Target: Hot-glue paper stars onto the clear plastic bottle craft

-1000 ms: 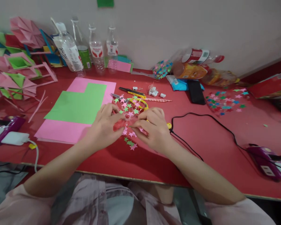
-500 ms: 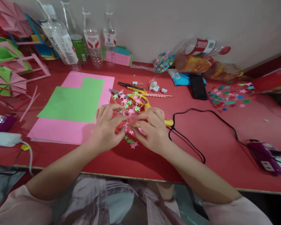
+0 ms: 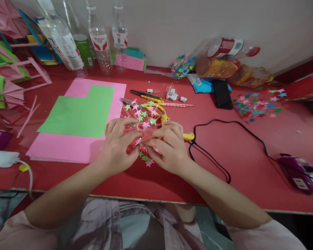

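Note:
A clear, see-through plastic piece covered with pink and green stars (image 3: 145,125) sits between my hands, low over the red table. My left hand (image 3: 117,146) curls around its left side, thumb and fingers closed on it. On the right, my right hand (image 3: 170,147) pinches at the near part of the piece, its fingertips by a small green star. Whether that star is stuck down or held, I cannot tell. Behind lie yellow-handled scissors (image 3: 125,101) and a box cutter (image 3: 147,95). A yellow tool with a black cord (image 3: 189,136) is partly hidden by my right hand.
Green paper (image 3: 75,116) lies on pink sheets (image 3: 59,148) at left. Bottles (image 3: 100,48) stand along the wall, and others (image 3: 224,48) lie at right. Two more star-covered pieces (image 3: 259,106) (image 3: 183,66), a phone (image 3: 222,94) and a purple power strip (image 3: 301,173) are on the table.
The fingertips of my right hand have shifted slightly left and nearer to me on the plastic piece. My left hand keeps its hold. The view has moved a little.

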`<state>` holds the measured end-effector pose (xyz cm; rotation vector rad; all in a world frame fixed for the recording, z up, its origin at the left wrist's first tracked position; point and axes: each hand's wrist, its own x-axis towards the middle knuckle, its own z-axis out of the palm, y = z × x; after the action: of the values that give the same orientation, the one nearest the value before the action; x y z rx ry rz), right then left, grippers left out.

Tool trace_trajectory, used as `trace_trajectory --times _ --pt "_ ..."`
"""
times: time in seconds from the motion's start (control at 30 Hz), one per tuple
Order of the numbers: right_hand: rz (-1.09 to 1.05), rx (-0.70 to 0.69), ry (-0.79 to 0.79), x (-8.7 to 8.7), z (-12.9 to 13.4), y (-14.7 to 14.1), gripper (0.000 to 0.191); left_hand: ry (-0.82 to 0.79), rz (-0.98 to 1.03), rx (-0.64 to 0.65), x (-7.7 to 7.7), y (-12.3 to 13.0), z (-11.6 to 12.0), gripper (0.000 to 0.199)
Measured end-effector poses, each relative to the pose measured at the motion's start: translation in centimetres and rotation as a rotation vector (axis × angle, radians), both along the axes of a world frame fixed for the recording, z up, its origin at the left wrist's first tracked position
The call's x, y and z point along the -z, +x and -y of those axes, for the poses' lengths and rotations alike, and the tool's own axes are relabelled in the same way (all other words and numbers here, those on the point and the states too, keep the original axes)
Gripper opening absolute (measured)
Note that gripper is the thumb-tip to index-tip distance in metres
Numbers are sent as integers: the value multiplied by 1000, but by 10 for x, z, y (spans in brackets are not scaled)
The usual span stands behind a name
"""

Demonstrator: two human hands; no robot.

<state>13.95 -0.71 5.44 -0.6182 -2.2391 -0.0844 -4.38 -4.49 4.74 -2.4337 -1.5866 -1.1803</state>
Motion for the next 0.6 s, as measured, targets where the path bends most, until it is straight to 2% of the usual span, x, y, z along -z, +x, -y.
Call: trace_trajectory --times 0.6 --pt "-24 53 -40 5 -2 -1 9 1 2 23 -1 2 1 10"
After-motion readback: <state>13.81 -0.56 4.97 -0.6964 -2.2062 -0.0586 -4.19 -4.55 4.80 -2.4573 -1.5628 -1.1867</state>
